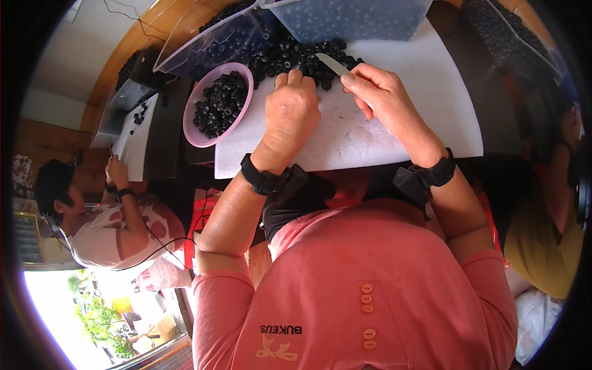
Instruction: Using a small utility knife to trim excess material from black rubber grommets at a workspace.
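At far left a co-worker's hand [116, 171] rests at a white board. A pink bowl [219, 103] of small black rings stands just beside the white foam sheet [394, 132] on the counter. The left hand [291, 111] lies knuckles up, fingers curled into the heap of black rings [295, 57] — whether its grip holds any cannot be told. The right hand [382, 92] has its grip clamped on a thin pale blade [333, 63], tip at the heap.

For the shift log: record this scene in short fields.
left hand: knuckles up on the white board, fingertips at the pile of black rings
right hand: holds a thin pale blade pointing at the pile
bowl: pink, holds black rings, left of the board
bins: clear, behind the pile
co-worker: at left, own board
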The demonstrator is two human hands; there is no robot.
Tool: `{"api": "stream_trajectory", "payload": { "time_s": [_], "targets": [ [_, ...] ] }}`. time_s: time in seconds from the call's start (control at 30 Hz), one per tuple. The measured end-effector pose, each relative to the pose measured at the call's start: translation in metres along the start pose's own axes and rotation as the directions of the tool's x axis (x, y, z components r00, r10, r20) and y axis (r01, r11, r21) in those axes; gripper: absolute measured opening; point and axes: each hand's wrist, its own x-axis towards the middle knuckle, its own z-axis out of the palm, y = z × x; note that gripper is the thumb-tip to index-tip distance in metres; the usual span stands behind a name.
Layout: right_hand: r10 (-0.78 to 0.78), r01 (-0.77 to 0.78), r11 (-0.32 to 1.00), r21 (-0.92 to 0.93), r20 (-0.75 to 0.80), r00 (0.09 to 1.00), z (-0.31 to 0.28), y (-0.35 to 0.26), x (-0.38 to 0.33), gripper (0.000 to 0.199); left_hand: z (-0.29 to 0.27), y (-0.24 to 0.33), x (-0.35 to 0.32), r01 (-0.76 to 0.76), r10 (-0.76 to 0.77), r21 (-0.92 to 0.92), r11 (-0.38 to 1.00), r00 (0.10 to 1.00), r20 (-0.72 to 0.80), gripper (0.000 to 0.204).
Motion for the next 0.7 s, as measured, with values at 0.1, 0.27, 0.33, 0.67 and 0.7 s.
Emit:
{"api": "stream_trajectory", "payload": {
  "time_s": [0.1, 0.27, 0.33, 0.67, 0.7],
  "targets": [
    [-0.003, 0.003, 1.000, -0.013, -0.007, 1.000, 0.001, -0.001, 0.000, 0.034, 0.000, 0.002, -0.001, -0.059, 0.054, 0.126, 0.990, 0.998, 0.039, 0.012],
    [-0.001, 0.000, 1.000, 0.018, 0.026, 1.000, -0.001, 0.001, 0.000, 0.036, -0.001, -0.014, -0.008, 0.190, -0.160, -0.636, 0.748, 0.981, 0.105, 0.018],
    [-0.012, 0.011, 1.000, 0.018, 0.034, 0.999, -0.001, 0.003, -0.003, 0.037, -0.023, -0.005, -0.009, 0.452, -0.272, -0.857, 0.248, 0.882, 0.386, 0.021],
    [-0.023, 0.041, 0.991, -0.123, 0.145, 0.989, 0.003, -0.005, -0.004, 0.033, -0.020, 0.007, -0.024, 0.437, -0.153, -0.760, -0.482, 0.812, 0.564, 0.022],
    [-0.029, 0.049, 0.990, -0.132, 0.145, 0.989, 0.004, -0.009, -0.005, 0.033, -0.018, 0.007, -0.024, 0.433, -0.142, -0.754, -0.495, 0.815, 0.561, 0.021]
  ]
}}
